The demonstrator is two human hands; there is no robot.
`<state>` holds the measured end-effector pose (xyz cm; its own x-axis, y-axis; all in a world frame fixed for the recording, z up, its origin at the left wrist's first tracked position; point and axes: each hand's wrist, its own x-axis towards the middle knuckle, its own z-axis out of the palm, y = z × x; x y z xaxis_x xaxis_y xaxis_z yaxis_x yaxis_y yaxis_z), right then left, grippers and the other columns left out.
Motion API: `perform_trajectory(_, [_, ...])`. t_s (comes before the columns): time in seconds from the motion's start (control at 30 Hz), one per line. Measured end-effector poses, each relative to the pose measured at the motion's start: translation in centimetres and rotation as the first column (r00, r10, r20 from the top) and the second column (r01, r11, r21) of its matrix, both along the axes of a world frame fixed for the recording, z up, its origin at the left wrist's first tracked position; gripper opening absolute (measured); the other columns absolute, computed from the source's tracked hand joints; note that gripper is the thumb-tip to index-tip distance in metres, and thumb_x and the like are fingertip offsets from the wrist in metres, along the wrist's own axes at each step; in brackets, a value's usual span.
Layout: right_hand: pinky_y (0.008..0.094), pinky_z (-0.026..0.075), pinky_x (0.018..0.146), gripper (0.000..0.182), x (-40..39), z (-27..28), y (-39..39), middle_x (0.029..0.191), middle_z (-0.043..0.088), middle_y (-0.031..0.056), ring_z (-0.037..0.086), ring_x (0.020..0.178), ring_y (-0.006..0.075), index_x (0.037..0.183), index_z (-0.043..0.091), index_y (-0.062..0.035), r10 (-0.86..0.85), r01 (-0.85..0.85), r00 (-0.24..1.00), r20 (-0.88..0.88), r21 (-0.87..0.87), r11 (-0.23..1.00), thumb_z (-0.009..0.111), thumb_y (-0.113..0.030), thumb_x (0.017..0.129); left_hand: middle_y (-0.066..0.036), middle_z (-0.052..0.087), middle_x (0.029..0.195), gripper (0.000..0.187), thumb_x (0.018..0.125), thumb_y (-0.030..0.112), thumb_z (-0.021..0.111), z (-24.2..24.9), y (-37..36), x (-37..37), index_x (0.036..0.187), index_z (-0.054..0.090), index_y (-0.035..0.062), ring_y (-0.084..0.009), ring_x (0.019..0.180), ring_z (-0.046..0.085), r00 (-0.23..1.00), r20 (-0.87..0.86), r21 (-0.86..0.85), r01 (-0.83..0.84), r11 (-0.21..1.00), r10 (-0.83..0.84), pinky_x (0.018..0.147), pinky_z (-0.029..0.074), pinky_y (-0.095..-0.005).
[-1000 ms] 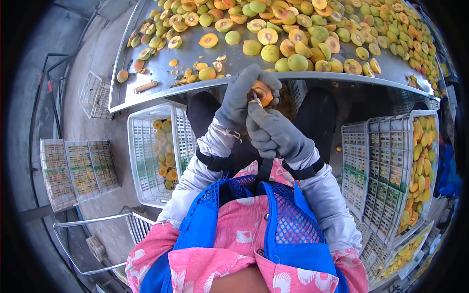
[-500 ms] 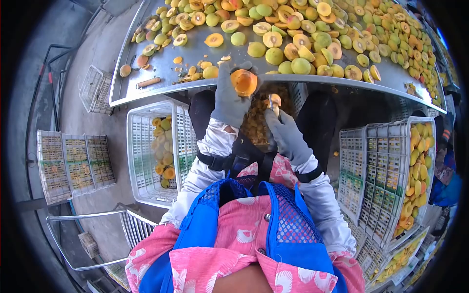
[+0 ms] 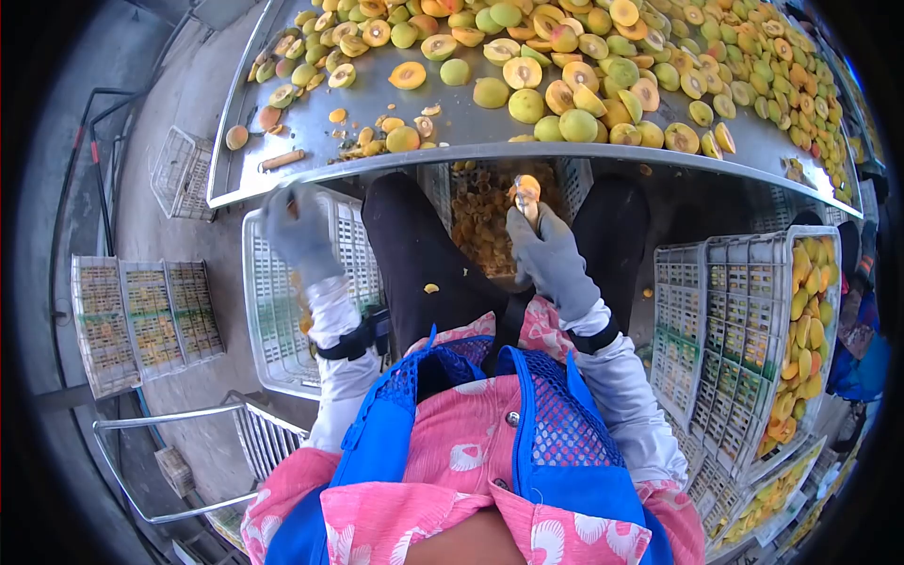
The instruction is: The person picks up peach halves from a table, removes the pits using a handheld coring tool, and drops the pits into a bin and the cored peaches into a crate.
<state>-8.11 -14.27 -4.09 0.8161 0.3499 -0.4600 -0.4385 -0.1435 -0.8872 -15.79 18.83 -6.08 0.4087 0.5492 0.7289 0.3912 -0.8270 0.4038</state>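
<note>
My left hand (image 3: 299,231), in a grey glove and blurred by motion, is over the white crate (image 3: 268,344) left of my knees. Whether it holds anything does not show clearly. My right hand (image 3: 549,256), also gloved in grey, is closed on a small tool (image 3: 524,208). At the tool's upper end is an orange-brown piece of fruit (image 3: 527,187), above a container of scraps (image 3: 480,212) between my knees. Beyond my hands, whole and halved yellow-green fruit (image 3: 579,125) lies on the metal table (image 3: 395,83).
Stacked crates (image 3: 702,330) with fruit stand at my right. More crates (image 3: 141,320) and a metal frame (image 3: 169,424) are at my left. A wooden-handled object (image 3: 282,160) lies near the table's left edge. Part of another person (image 3: 857,358) shows at far right.
My left hand has moved left from the table edge to over the white crate, and the orange fruit it held no longer shows. My right hand is nearly where it was.
</note>
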Motion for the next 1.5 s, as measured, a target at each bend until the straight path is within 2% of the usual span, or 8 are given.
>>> perform_trajectory(0.13, [0.022,0.024,0.036,0.029,0.4,1.6,-0.2,0.056,0.037,-0.0061,0.028,0.04,0.0044,0.093,0.054,-0.0096,0.383,-0.039,0.783,-0.491,0.574,0.818,0.054,-0.039,0.098,-0.01,0.068,0.101,0.019,0.091,0.008,0.057,2.1,-2.8,-0.7,0.105,0.068,-0.0003,-0.0178,0.09,0.064,0.961,0.122,-0.369,0.275,0.888,-0.247,0.082,0.051,-0.029])
perform_trajectory(0.4, [0.0199,0.027,0.031,0.041,-0.6,0.9,-0.2,0.058,0.037,-0.0051,0.029,0.039,0.0038,0.095,0.055,-0.0121,0.695,0.076,0.579,-0.425,0.877,0.474,0.036,-0.047,0.103,-0.014,0.062,0.114,0.053,0.1,0.046,0.043,3.4,-17.4,5.5,0.129,0.05,0.0015,-0.0239,0.106,0.059,0.35,0.799,-0.589,0.291,-0.754,-0.489,0.091,0.048,-0.0366])
perform_trajectory(0.57, [0.0177,0.024,0.029,0.047,0.5,-0.7,0.2,0.058,0.037,-0.0041,0.027,0.037,0.0036,0.103,0.053,-0.0066,0.815,0.353,0.469,-0.341,0.918,0.181,0.033,-0.049,0.103,-0.012,0.064,0.107,0.045,0.1,0.044,0.042,0.1,-15.1,6.6,0.104,0.061,0.0035,-0.02,0.098,0.06,0.267,0.331,-0.859,0.481,-0.172,-0.905,0.083,0.048,-0.034])
perform_trajectory(0.93, [0.0279,0.041,0.041,0.045,1.4,-1.6,-1.5,0.06,0.049,0.0017,0.047,0.044,0.0114,0.101,0.056,-0.0051,0.05,-0.04,0.903,-0.427,0.033,0.999,0.048,-0.049,0.098,-0.015,0.065,0.108,0.043,0.085,0.029,0.065,0.2,-2.8,20.2,0.125,0.056,0.0157,-0.0306,0.096,0.063,0.888,-0.31,-0.077,0.331,0.94,-0.339,0.081,0.051,-0.0422])
perform_trajectory(1.23, [0.027,0.043,0.043,0.038,1.6,-1.5,-1.7,0.063,0.049,0.0016,0.047,0.046,0.0098,0.103,0.056,-0.0056,-0.059,0.078,0.951,-0.303,0.054,0.995,0.047,-0.043,0.1,-0.016,0.067,0.096,0.037,0.083,0.029,0.067,-0.5,-1.6,21.1,0.112,0.058,0.0074,-0.0327,0.084,0.066,0.616,-0.694,-0.243,0.285,0.927,-0.371,0.075,0.053,-0.0416])
perform_trajectory(1.33, [0.0267,0.045,0.045,0.036,1.5,-0.1,-0.7,0.062,0.049,0.0005,0.047,0.047,0.0088,0.103,0.055,-0.005,-0.025,0.056,0.967,-0.255,0.115,0.992,0.047,-0.04,0.101,-0.002,0.061,0.075,0.034,0.09,0.036,0.061,1.9,-4.9,15.7,0.105,0.06,0.0056,-0.0074,0.052,0.055,0.732,0.309,-0.904,0.424,0.052,-0.607,0.043,0.041,-0.0196])
perform_trajectory(1.47, [0.0249,0.043,0.041,0.029,0.5,2.8,1.9,0.063,0.05,0.0011,0.046,0.046,0.0084,0.103,0.054,-0.0058,0.112,-0.082,0.981,-0.157,0.186,0.979,0.05,-0.035,0.1,-0.004,0.061,0.093,0.029,0.101,0.033,0.047,3.9,-11.5,10.5,0.102,0.057,0.0055,-0.0061,0.073,0.054,0.668,0.468,-0.883,0.386,-0.268,-0.578,0.06,0.044,-0.0192])
perform_trajectory(1.5, [0.0243,0.041,0.039,0.026,0.3,3.2,2.4,0.063,0.052,0.0019,0.046,0.044,0.0083,0.103,0.054,-0.0068,0.13,-0.105,0.983,-0.129,0.183,0.978,0.052,-0.033,0.099,-0.006,0.062,0.096,0.032,0.101,0.032,0.045,1.5,-12.2,10.2,0.104,0.056,0.0027,-0.0118,0.079,0.057,0.454,0.375,-0.676,0.731,0.097,-0.808,0.069,0.048,-0.0235])
